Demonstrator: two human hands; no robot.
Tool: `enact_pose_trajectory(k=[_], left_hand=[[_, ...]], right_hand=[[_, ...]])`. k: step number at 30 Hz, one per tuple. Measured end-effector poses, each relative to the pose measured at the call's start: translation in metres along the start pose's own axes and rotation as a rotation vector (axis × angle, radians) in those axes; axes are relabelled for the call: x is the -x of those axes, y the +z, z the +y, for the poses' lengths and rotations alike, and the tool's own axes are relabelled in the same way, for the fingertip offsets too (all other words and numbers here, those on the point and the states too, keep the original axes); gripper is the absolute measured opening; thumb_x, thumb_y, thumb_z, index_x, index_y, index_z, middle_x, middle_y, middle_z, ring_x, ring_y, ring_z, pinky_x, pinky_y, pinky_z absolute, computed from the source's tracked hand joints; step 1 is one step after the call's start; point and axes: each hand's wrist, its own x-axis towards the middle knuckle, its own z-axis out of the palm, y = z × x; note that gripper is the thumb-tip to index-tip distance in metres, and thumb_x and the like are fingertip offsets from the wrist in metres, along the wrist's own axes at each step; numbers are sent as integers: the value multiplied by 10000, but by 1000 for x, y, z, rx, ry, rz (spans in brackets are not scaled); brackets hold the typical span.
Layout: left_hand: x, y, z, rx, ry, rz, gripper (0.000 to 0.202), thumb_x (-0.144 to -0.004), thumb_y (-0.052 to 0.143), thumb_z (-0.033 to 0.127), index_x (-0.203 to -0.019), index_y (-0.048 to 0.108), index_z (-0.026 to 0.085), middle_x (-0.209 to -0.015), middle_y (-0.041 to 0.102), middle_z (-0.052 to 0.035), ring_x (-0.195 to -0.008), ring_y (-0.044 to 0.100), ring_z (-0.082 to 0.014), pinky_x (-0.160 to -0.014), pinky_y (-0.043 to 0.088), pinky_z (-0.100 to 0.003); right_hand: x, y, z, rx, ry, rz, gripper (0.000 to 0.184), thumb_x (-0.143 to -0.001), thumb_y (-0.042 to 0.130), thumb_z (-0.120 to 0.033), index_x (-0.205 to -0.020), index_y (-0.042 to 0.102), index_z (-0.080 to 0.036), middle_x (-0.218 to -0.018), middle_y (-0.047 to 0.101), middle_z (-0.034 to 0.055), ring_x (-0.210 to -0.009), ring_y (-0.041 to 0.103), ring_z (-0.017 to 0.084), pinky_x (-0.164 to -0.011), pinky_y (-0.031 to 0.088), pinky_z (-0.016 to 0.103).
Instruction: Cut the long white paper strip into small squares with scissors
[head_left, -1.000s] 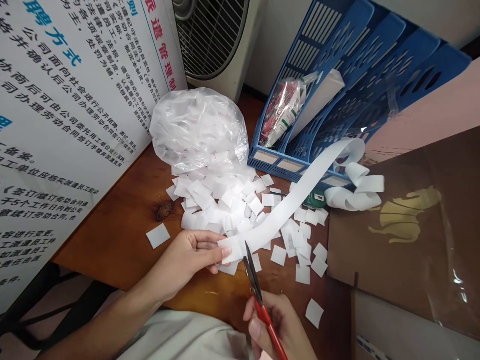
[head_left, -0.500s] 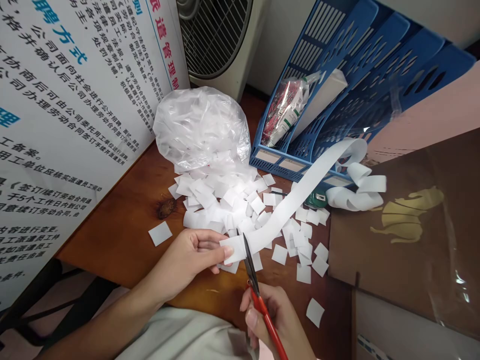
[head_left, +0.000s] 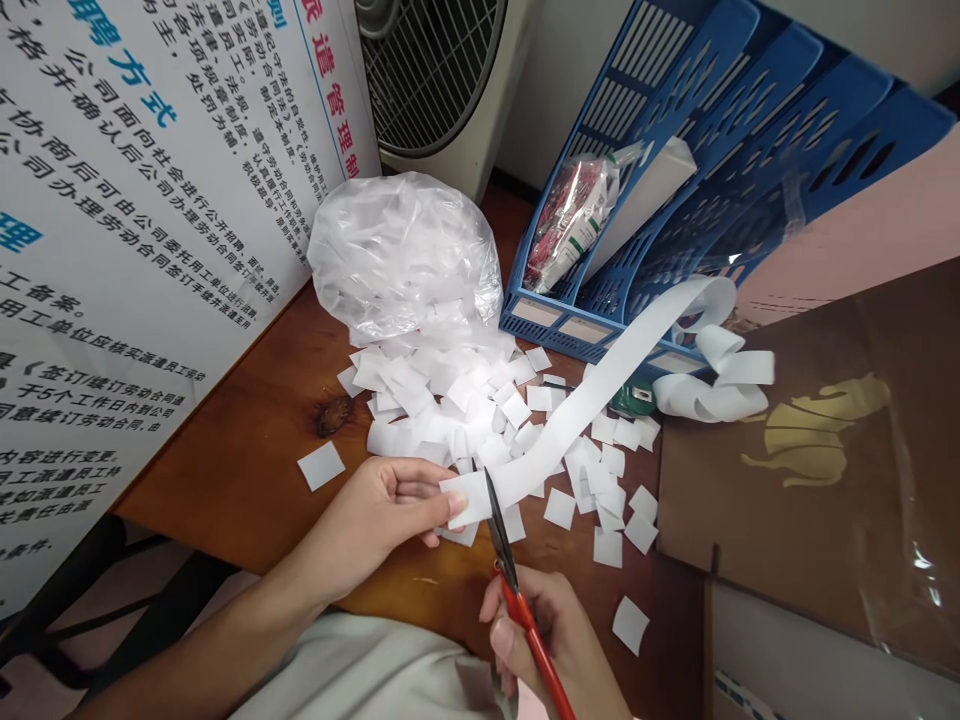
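Observation:
My left hand [head_left: 405, 500] pinches the near end of a long white paper strip [head_left: 574, 420] between thumb and fingers. From there the strip runs up and to the right, ending in loose curls by the blue file rack. My right hand [head_left: 551, 635] is closed around the red handles of a pair of scissors [head_left: 510, 575]. The scissor blades are parted and straddle the strip just right of my left fingertips. Beneath and behind the strip lies a heap of small white paper squares [head_left: 450, 390].
A clear plastic bag [head_left: 405, 255] of white pieces stands behind the heap. At right are a blue file rack [head_left: 600, 340], a green tape measure [head_left: 634, 397] and a brown box [head_left: 780, 510]. A printed board [head_left: 150, 250] leans at left; a fan [head_left: 435, 80] is at the back.

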Motion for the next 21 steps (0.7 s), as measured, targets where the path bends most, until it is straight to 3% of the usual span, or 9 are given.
enact_pose_trajectory(k=[21], left_hand=[[-1, 1, 1, 9, -21, -8, 273, -815, 811, 363, -965, 788, 136, -758, 763, -40, -586, 578, -86, -591, 485, -176]], right_hand=[[0, -1, 4, -18, -3, -12, 621, -837, 588, -714, -997, 544, -116, -731, 486, -10, -590, 475, 55, -588, 446, 200]])
